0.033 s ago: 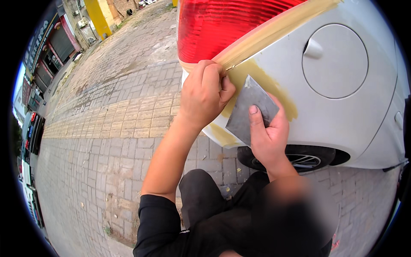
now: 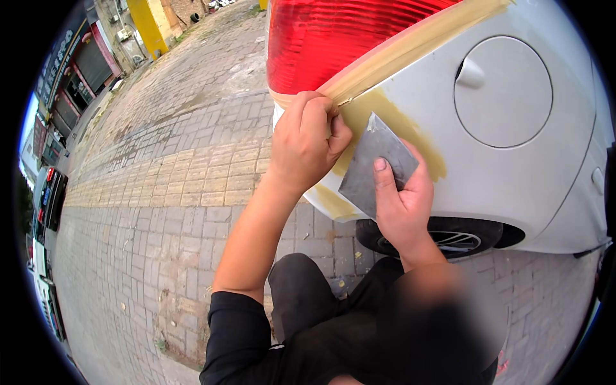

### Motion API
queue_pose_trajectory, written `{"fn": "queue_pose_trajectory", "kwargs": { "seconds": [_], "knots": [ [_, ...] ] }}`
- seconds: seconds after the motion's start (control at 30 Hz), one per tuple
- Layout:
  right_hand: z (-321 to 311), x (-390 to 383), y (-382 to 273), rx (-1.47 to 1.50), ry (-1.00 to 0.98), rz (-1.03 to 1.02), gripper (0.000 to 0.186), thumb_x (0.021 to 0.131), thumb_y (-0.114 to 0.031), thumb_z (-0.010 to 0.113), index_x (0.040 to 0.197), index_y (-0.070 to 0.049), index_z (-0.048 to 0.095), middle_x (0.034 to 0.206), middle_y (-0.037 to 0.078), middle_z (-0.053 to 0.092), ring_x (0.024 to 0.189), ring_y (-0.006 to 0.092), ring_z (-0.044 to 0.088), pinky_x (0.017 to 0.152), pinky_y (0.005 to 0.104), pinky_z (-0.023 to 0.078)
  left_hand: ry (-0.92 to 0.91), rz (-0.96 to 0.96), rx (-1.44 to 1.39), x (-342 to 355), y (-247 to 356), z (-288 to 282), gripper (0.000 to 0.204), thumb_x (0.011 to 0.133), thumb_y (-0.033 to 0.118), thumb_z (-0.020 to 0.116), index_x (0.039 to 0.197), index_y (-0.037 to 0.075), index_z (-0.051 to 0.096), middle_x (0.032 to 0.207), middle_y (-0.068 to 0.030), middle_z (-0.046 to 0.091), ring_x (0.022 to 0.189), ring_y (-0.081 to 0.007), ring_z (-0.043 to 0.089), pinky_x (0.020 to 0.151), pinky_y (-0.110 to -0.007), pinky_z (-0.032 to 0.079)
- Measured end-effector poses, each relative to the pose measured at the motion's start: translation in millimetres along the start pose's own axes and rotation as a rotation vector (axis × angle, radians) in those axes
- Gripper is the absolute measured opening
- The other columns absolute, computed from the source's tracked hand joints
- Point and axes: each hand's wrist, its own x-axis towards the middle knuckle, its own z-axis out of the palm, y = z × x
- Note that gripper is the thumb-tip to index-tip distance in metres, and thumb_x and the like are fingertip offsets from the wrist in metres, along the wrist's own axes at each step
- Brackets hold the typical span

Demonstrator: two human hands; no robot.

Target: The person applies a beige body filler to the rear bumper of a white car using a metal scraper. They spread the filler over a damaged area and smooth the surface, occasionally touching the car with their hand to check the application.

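So your left hand point(image 2: 307, 144) is up against the rear corner of the silver car body point(image 2: 513, 173), fingers curled and pinching the lower end of the tan masking tape point(image 2: 410, 48), right where it comes off the edge of the red tail light point(image 2: 333, 42). The tape runs along the lower border of that light, slanting up to the right.

Your right hand point(image 2: 401, 205) is just beside the left one, a bit lower, with its fingers gripping a flat grey metal spreader point(image 2: 372, 163). Your thumb lies across the blade's face and the rest of the fingers are tucked behind it. The blade's tip is touching the panel, sitting on a yellowish patch of filler point(image 2: 410, 138) that spreads below the tape line. A second smear of the same stuff shows lower down near the panel's bottom edge.

Off to the right there's the round fuel flap point(image 2: 504, 90), well apart from your hands. Below the spreader you can see the dark tyre point(image 2: 436, 237) standing on the brick paving point(image 2: 160, 192). Your knee in dark trousers is at the bottom.
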Motion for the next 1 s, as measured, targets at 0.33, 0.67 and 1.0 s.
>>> {"fn": "queue_pose_trajectory", "kwargs": {
  "seconds": [0.33,0.67,1.0],
  "knots": [
    [4.4,-3.1,1.0,0.024,-0.078,0.051,0.037,0.105,-0.008,0.060,0.137,0.009,0.052,0.118,0.014,0.068,0.105,0.0152,0.065,0.092,0.0317,0.054,0.286,-0.535,0.006,-53.8,-15.8,-29.1,0.026,0.087,-0.008,0.059,0.112,-0.002,0.055,0.101,-0.0084,0.059,0.085,-0.0146,0.056,0.080,-0.027,0.048],
    [5.3,-3.1,3.9,-0.066,-0.082,0.115,0.037,0.104,-0.005,0.060,0.136,0.010,0.052,0.116,0.015,0.069,0.102,0.0157,0.065,0.091,0.0320,0.054,0.093,-0.332,-0.247,-32.2,10.2,-11.9,0.020,0.092,0.001,0.072,0.110,0.001,0.065,0.095,-0.0067,0.064,0.077,-0.0140,0.058,0.069,-0.029,0.048],
    [-5.5,-8.5,7.6,-0.155,-0.085,0.075,0.037,0.103,-0.007,0.063,0.134,0.010,0.053,0.112,0.015,0.071,0.099,0.0167,0.067,0.089,0.0323,0.055,0.057,-0.443,-0.358,-18.6,0.5,1.9,0.012,0.097,0.006,0.074,0.104,0.001,0.065,0.091,-0.0010,0.065,0.080,-0.0091,0.058,0.073,-0.025,0.050]
  ]
}}
